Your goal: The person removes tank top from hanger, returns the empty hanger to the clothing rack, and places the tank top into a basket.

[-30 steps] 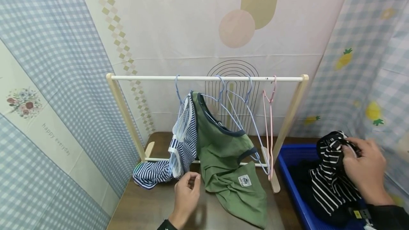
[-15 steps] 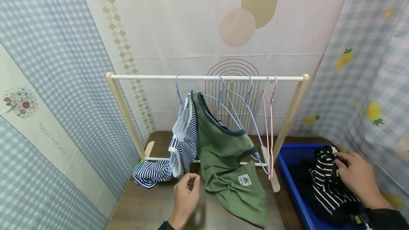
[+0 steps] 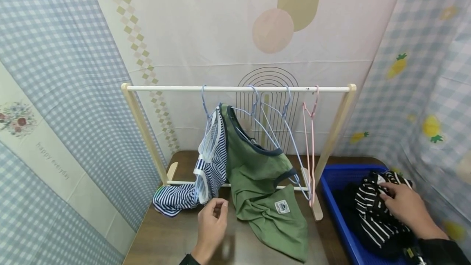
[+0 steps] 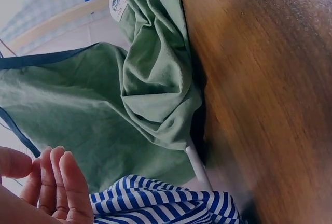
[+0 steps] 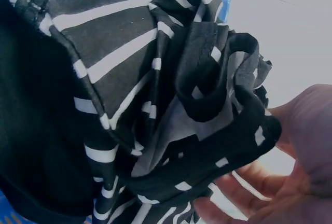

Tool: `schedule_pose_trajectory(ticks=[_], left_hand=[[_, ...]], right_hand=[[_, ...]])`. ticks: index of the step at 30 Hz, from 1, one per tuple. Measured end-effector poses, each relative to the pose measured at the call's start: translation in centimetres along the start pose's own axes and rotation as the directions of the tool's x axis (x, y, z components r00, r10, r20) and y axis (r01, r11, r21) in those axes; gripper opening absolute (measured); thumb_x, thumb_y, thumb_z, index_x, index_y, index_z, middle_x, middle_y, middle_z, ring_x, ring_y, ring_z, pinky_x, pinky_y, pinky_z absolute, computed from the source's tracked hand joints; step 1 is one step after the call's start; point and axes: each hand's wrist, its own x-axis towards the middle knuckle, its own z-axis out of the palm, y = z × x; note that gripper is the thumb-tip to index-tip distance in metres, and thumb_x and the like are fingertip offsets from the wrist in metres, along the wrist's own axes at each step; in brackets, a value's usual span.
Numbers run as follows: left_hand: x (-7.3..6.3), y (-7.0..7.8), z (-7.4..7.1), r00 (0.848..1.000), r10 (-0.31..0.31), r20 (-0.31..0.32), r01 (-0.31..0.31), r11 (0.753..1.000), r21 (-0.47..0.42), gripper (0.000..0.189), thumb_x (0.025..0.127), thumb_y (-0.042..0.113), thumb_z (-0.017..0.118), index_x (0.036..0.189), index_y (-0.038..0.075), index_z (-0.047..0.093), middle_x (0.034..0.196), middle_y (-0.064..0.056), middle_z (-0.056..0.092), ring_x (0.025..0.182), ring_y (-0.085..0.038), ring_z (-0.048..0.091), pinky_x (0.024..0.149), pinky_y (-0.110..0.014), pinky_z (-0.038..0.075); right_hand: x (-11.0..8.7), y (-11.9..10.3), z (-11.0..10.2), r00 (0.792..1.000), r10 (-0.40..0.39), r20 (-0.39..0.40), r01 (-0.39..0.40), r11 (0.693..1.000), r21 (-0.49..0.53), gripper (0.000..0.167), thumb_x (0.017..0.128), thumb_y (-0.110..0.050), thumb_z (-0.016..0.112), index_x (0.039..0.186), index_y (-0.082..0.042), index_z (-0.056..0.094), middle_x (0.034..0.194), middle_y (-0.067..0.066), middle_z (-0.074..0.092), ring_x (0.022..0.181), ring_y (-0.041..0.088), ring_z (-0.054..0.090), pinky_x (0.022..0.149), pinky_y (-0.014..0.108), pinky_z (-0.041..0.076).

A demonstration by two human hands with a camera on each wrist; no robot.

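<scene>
In the head view, my right hand (image 3: 407, 209) pinches a bunched black garment with white stripes (image 3: 371, 220) in the blue basket (image 3: 336, 224). The right wrist view shows its folded dark edge (image 5: 207, 167) at my fingers. A white label lies near my fingertips. My left hand (image 3: 212, 226) hovers over the table with loosely bent fingers, holding nothing. Just behind it, a blue-and-white striped garment (image 3: 215, 171) hangs on a blue hanger. Beside that, a green top with dark trim (image 3: 254, 167) hangs from another blue hanger, its lower part lying on the table.
A small rack with a white rail (image 3: 165, 88) and wooden legs stands on the brown table (image 3: 154, 236). Toward its right end hang a bare blue hanger (image 3: 290, 130) and a bare pink hanger (image 3: 312, 150). Patterned cloths surround the table at the back and sides.
My right hand has lowered the black striped garment into the basket and moved slightly left, and the cloth has slumped. My left hand has stayed nearly still.
</scene>
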Motion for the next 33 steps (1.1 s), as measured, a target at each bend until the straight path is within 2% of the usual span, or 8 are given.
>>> schedule_pose_trajectory(ticks=[3,8,10,13,16,19,27,33], left_hand=[[0.0,-0.1,0.0,1.000,-0.017,0.011,0.017,1.000,0.008,0.017,0.095,0.003,0.075,0.091,0.019,0.074,0.077,0.005,0.072,0.066,0.003,0.059,0.060,-0.020,0.054],[0.0,-0.4,0.1,1.000,-0.023,0.015,0.023,1.000,0.005,0.017,0.095,0.003,0.075,0.091,0.019,0.074,0.077,0.006,0.071,0.065,0.003,0.060,0.060,-0.021,0.054],[-0.1,-0.4,0.2,1.000,-0.019,0.015,0.019,1.000,0.002,0.017,0.095,0.003,0.075,0.091,0.019,0.074,0.077,0.006,0.072,0.065,0.002,0.060,0.060,-0.021,0.055],[-0.1,-0.5,0.2,1.000,-0.024,0.019,0.024,1.000,-0.002,0.017,0.095,0.003,0.075,0.091,0.019,0.074,0.077,0.006,0.071,0.065,0.002,0.059,0.060,-0.021,0.054],[-0.1,-0.5,0.2,0.999,-0.036,0.024,0.036,0.999,-0.005,0.017,0.096,0.004,0.074,0.091,0.020,0.074,0.077,0.006,0.071,0.065,0.002,0.059,0.060,-0.021,0.054],[-0.1,-0.5,0.2,0.999,-0.038,0.024,0.038,0.999,-0.007,0.017,0.096,0.004,0.074,0.091,0.019,0.074,0.078,0.005,0.071,0.066,0.002,0.059,0.060,-0.020,0.054],[-0.6,-0.4,0.3,1.000,-0.008,0.019,0.008,1.000,-0.005,0.017,0.096,0.004,0.075,0.090,0.019,0.074,0.077,0.002,0.072,0.066,0.004,0.058,0.059,-0.019,0.052],[-0.6,-0.3,0.3,0.999,-0.027,0.023,0.027,0.999,-0.028,0.016,0.096,0.004,0.074,0.089,0.019,0.074,0.078,-0.002,0.073,0.066,0.003,0.059,0.060,-0.019,0.052]], right_hand=[[0.1,-0.1,0.2,1.000,0.002,-0.005,-0.003,0.999,-0.047,0.043,0.098,-0.012,0.067,0.133,0.012,0.064,0.069,0.015,0.064,0.093,0.052,0.058,0.077,0.061,0.048],[0.6,0.2,0.6,0.997,0.038,0.070,-0.034,0.998,-0.055,0.046,0.096,-0.015,0.071,0.134,0.011,0.064,0.060,0.012,0.067,0.130,0.072,0.032,0.106,0.083,0.031],[0.8,0.4,0.7,0.993,0.046,0.112,-0.041,0.998,-0.042,0.048,0.096,-0.017,0.071,0.135,0.011,0.064,0.070,0.020,0.072,0.122,0.070,0.043,0.097,0.077,0.043],[1.1,0.8,1.1,0.984,0.056,0.172,-0.056,0.998,-0.005,0.053,0.097,-0.019,0.070,0.139,0.011,0.061,0.086,0.025,0.074,0.078,0.047,0.060,0.068,0.053,0.050],[1.2,1.2,1.5,0.976,0.065,0.208,-0.072,0.997,0.030,0.056,0.098,-0.020,0.069,0.143,0.011,0.058,0.075,0.014,0.067,0.051,0.017,0.039,0.057,0.034,0.034],[1.2,1.4,1.9,0.970,0.072,0.231,-0.087,0.995,0.055,0.058,0.099,-0.021,0.068,0.146,0.011,0.055,0.071,0.004,0.064,0.049,0.011,0.036,0.053,0.032,0.036],[1.0,1.6,2.5,0.949,0.050,0.311,-0.074,0.995,0.066,0.060,0.104,-0.022,0.064,0.151,0.012,0.047,0.110,0.032,0.070,0.049,0.010,0.035,0.051,0.032,0.041],[0.9,1.7,2.9,0.940,0.034,0.340,-0.034,0.999,-0.004,0.060,0.101,-0.024,0.068,0.146,0.012,0.053,0.136,0.048,0.056,0.078,0.030,0.064,0.065,0.036,0.043]])
